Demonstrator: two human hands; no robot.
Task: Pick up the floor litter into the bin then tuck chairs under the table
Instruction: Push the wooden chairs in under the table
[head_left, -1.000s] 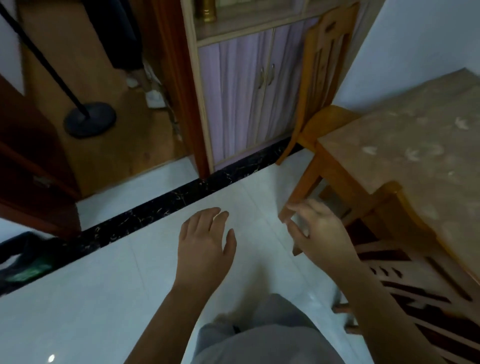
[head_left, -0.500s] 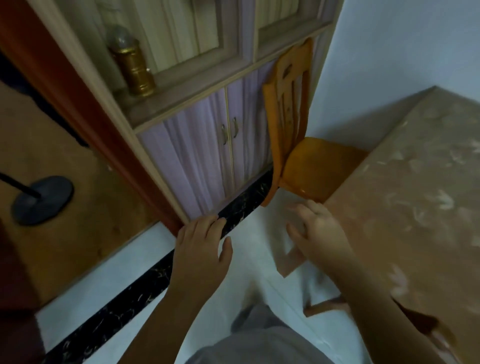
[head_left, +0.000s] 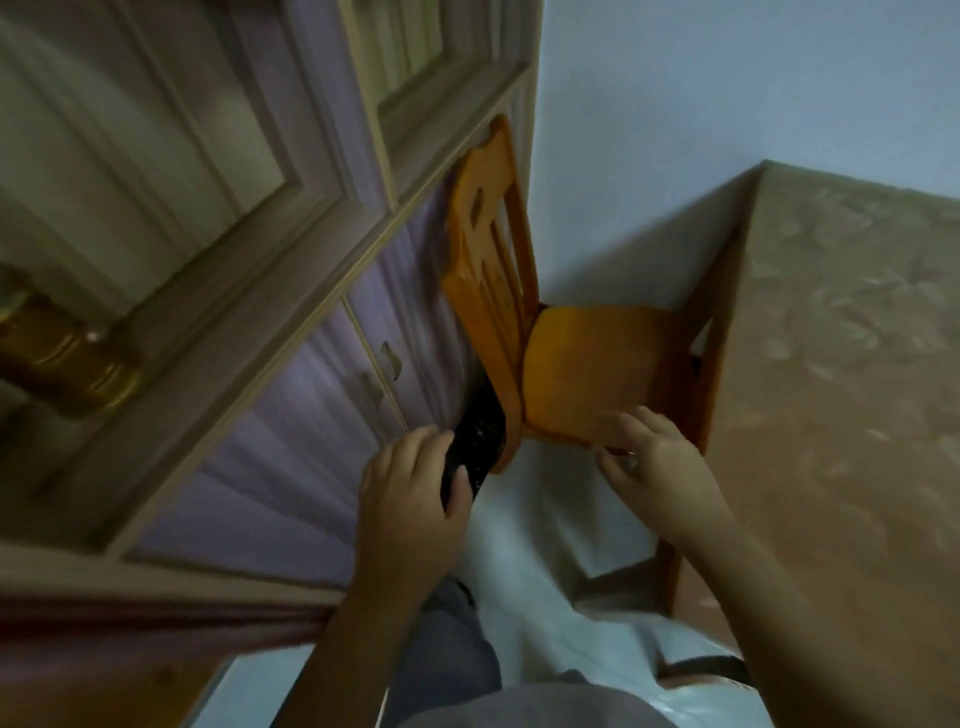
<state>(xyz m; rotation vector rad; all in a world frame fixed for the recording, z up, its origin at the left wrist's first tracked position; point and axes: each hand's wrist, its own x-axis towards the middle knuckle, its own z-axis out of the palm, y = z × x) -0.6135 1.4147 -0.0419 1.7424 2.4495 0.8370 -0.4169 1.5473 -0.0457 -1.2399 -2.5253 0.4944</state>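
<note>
An orange wooden chair stands in the corner, its slatted back against the cabinet and its seat partly under the end of the table. My left hand hovers over the floor's dark strip in front of the chair's back leg, fingers relaxed and holding nothing. In front of the near edge of the chair seat, my right hand is spread with loosely bent fingers, and I cannot tell if it touches the seat. No litter or bin is in view.
A tall cabinet with lilac doors and glass upper panels runs along the left. A gold jar sits on its shelf. White tiled floor lies between cabinet and table. A pale wall closes the corner.
The view has swung right and closer to the corner chair. Both hands have moved forward to the chair, the right one now at the seat edge.
</note>
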